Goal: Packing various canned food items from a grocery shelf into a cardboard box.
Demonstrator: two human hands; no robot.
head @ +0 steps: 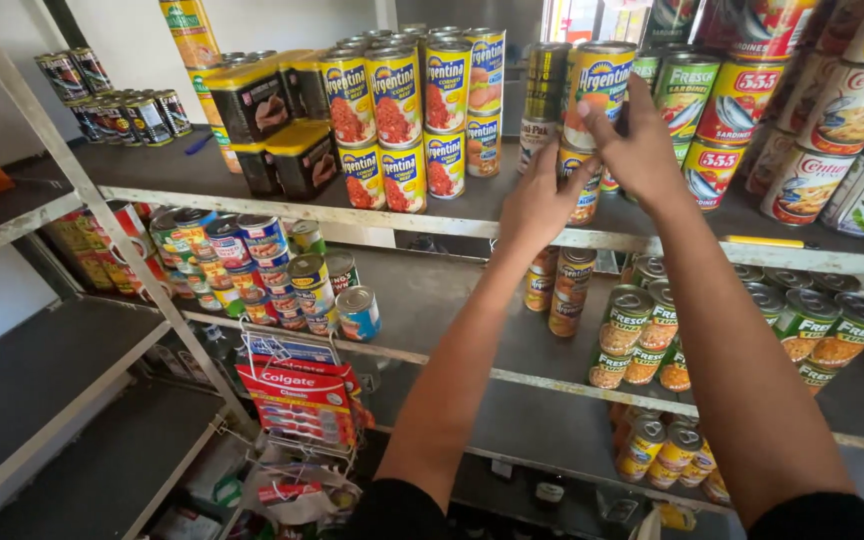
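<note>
Both my arms reach up to the top shelf (282,200). My right hand (642,140) wraps around a yellow tin with a blue and red label (597,85), which stands on top of another tin (584,190). My left hand (542,205) presses against that lower tin, fingers around its side. Left of them stand stacked yellow corned-beef tins (397,100). To the right are green and red sardine tins (712,100).
Black and yellow rectangular tins (272,120) sit at the shelf's left. The middle shelf (452,300) holds more round tins left and right. A wire rack of red toothpaste boxes (302,395) hangs below. Grey side shelves (42,370) stand at left.
</note>
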